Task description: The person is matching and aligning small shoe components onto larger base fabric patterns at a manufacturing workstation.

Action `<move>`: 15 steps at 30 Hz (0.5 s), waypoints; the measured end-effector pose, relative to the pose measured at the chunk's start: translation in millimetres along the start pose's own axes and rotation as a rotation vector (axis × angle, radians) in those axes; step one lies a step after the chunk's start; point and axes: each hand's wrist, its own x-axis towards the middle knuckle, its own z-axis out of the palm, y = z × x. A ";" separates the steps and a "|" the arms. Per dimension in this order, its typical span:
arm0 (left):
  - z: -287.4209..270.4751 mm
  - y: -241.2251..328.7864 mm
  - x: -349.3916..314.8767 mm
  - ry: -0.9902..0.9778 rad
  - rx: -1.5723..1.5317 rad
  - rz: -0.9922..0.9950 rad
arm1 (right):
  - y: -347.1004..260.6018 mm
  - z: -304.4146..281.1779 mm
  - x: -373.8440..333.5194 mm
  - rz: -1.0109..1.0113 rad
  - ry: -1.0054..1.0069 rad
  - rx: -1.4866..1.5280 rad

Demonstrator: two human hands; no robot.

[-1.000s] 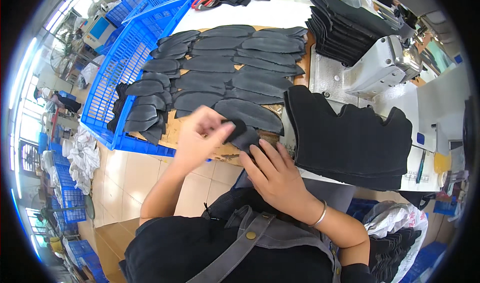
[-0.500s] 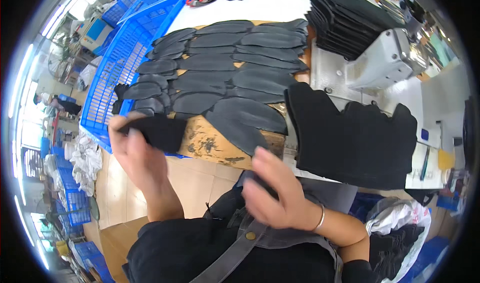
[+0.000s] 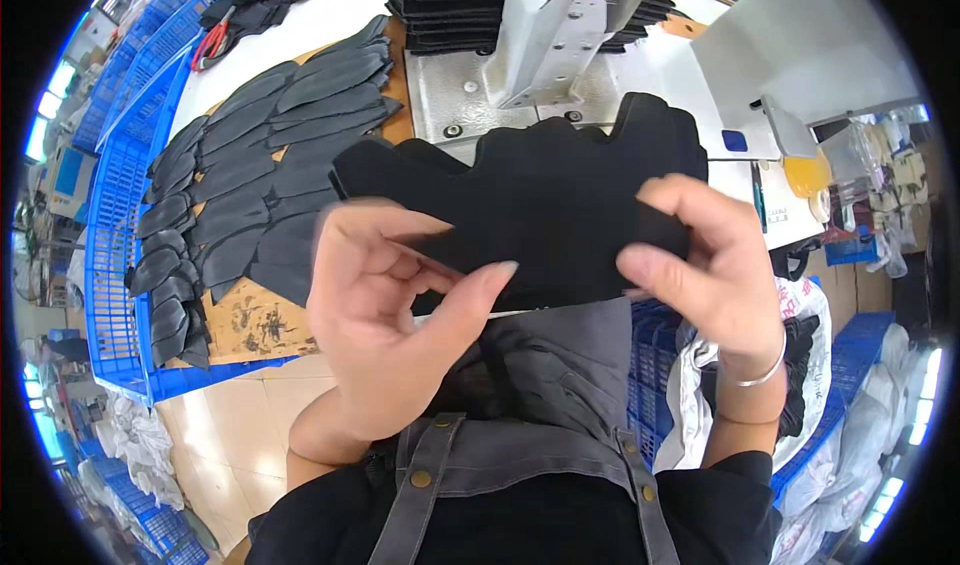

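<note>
In front of me is a black fabric piece [image 3: 570, 240], stretched between my hands. My left hand [image 3: 390, 315] has its thumb and forefinger at the left edge of that piece. At the opposite end, my right hand [image 3: 715, 270], with a bangle at the wrist, pinches it between thumb and fingers. Right behind lies a stack of black scalloped fabric pieces [image 3: 550, 155] by the sewing machine [image 3: 560, 40]; black on black, the border between stack and held piece is hard to make out.
Rows of dark grey leaf-shaped pieces [image 3: 235, 170] cover a wooden board [image 3: 255, 320] on the left, beside a blue plastic crate [image 3: 105, 295]. Red-handled scissors [image 3: 212, 43] lie beyond it. More black pieces [image 3: 440, 10] are piled behind the machine. A white bag [image 3: 690, 400] stands low on the right.
My view has swung right, toward the machine. My left hand has brought the small black piece over from the board, and my right hand has come up to its other end.
</note>
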 end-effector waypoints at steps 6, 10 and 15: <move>-3.0 1.2 12.2 -0.252 0.476 -0.010 | 7.8 -25.9 21.6 0.047 -0.175 -0.197; -2.6 -4.9 14.7 -0.303 0.618 0.059 | 11.0 -19.5 29.4 -0.078 -0.212 -0.422; 0.3 -5.3 21.0 -0.310 0.853 0.265 | 7.2 -13.3 33.5 -0.036 -0.195 -0.502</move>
